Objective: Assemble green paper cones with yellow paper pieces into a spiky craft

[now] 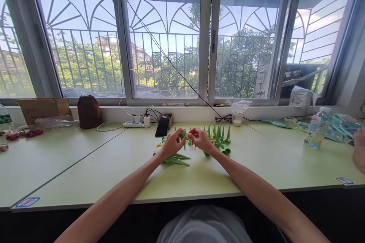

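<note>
My left hand (172,143) and my right hand (200,139) meet over the pale green table (114,167), fingers pinched together on a small green pointed piece (184,134) held between them. Under my left hand lie flat green leaf-shaped pieces (175,159). Just behind my right hand stands a cluster of upright green cone pieces (219,133), with curled green pieces (224,149) beside my wrist. A few small yellow bits (159,145) lie left of my left hand.
A black phone (162,127), power strip (136,123) and cables sit by the window sill. A brown pouch (89,112) and cardboard box (42,108) stand at left, a water bottle (316,128) at right. Another person's hand (359,150) shows at the right edge.
</note>
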`<state>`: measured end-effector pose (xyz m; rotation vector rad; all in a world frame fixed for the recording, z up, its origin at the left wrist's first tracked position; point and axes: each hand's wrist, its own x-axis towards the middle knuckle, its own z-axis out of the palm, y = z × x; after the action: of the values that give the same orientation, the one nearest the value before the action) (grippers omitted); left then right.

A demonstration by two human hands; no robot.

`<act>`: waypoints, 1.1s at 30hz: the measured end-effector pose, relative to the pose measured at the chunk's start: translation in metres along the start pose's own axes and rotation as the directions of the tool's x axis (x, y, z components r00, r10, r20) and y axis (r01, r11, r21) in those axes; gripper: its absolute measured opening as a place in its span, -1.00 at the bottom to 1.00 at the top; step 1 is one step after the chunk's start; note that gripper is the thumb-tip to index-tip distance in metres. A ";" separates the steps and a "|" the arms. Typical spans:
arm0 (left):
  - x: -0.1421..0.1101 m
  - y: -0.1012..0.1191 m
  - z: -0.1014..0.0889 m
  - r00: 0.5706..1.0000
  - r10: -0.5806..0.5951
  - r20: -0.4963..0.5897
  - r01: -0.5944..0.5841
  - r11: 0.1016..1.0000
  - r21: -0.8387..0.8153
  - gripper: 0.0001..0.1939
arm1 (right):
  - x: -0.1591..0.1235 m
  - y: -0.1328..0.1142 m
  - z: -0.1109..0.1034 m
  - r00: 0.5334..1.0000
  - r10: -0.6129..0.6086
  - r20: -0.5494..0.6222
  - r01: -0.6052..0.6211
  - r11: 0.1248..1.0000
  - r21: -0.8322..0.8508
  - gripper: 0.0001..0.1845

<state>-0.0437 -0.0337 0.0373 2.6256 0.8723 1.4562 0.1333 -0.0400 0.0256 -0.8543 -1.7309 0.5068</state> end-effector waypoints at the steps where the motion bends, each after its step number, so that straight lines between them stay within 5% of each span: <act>1: 0.000 0.000 0.000 1.000 0.001 0.000 -0.001 1.000 0.003 -0.82 | 0.000 0.000 0.000 1.000 0.004 0.005 -0.004 1.000 -0.010 -0.78; 6: -0.001 0.000 0.000 1.000 0.008 0.003 -0.008 1.000 0.011 -0.81 | -0.003 -0.003 -0.001 0.999 0.022 0.033 -0.020 0.998 -0.057 -0.56; 18: 0.000 0.003 -0.001 1.000 0.002 -0.006 -0.002 1.000 -0.011 -0.80 | 0.000 -0.002 0.000 1.000 0.020 0.010 -0.020 1.000 -0.001 -0.78; 33: -0.001 0.000 0.000 1.000 0.006 0.006 -0.006 1.000 0.024 -0.78 | -0.003 -0.004 -0.002 1.000 0.015 0.027 -0.013 0.996 -0.085 -0.55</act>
<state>-0.0440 -0.0338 0.0363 2.6507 0.8885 1.4469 0.1347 -0.0451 0.0270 -0.9235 -1.7835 0.4593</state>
